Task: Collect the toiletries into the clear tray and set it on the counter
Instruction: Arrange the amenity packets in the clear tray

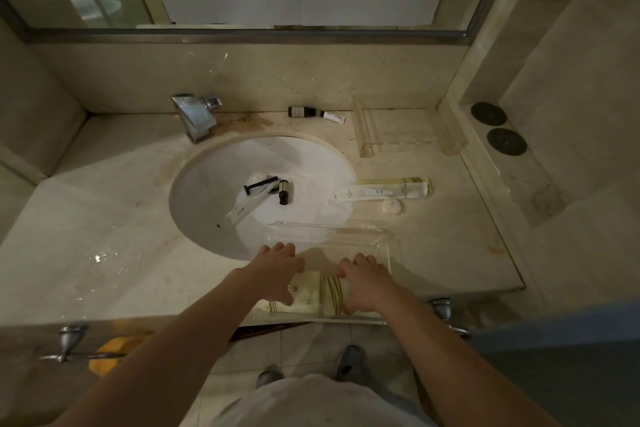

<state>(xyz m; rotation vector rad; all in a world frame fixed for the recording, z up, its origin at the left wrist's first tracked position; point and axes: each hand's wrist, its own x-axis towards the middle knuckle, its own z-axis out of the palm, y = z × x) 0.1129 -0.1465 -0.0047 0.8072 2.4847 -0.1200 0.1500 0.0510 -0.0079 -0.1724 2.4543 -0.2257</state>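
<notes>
A clear tray lies at the counter's front edge, partly over the sink. Cream packets and a striped packet lie in its near end. My left hand is curled over the cream packets at the tray's left side. My right hand grips the striped packet. A black razor, a small dark bottle and a white sachet lie in the sink. Long packets and a round soap lie right of it.
A dark bottle and a small white tube lie by the back wall. A second clear tray stands at the back right. The faucet is behind the sink. A yellow cloth hangs on a rail below the counter.
</notes>
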